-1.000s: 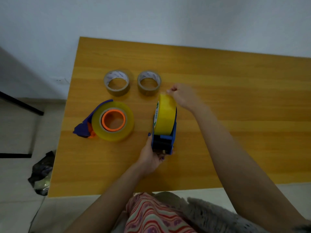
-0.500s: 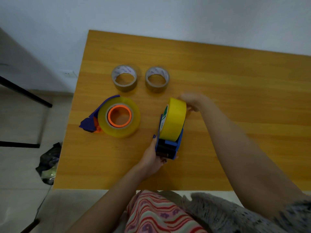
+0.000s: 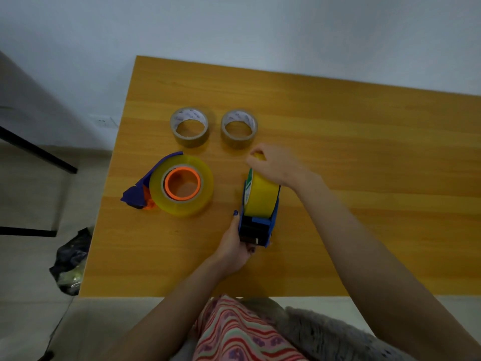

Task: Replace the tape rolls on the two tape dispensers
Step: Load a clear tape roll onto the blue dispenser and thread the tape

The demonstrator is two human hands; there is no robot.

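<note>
Your left hand [image 3: 234, 246] grips the near end of the upright blue plastic tape dispenser [image 3: 256, 227], with the palm against its left side, fingers curled under the near end and the thumb up along the frame. Your right hand [image 3: 276, 165] is curled over the far top of the opaque yellow tape roll [image 3: 260, 198] mounted in that dispenser. Its fingertips [image 3: 253, 159] are pinched at the roll's far edge on something yellow. It may be the loose tape end, but I cannot tell.

I judge the task to be barely started. The dispenser between your hands still carries its roll, so you appear to be on the first removal, or on freeing the tape before it.

Just left of your hands, the second blue dispenser [image 3: 141, 190] lies on its side. Its wide translucent yellow roll [image 3: 205, 186] is still seated on the orange hub [image 3: 168, 183], untouched.

Beyond your right hand, near its fingertips, two small brownish tape rolls with white cores lie flat side by side on the orange wooden table [image 3: 364, 152]. One is farther left [image 3: 190, 140] and the other closer [image 3: 238, 142]. Neither is in a dispenser, and I take them for the replacements.

That leaves both swaps still to do.
</note>
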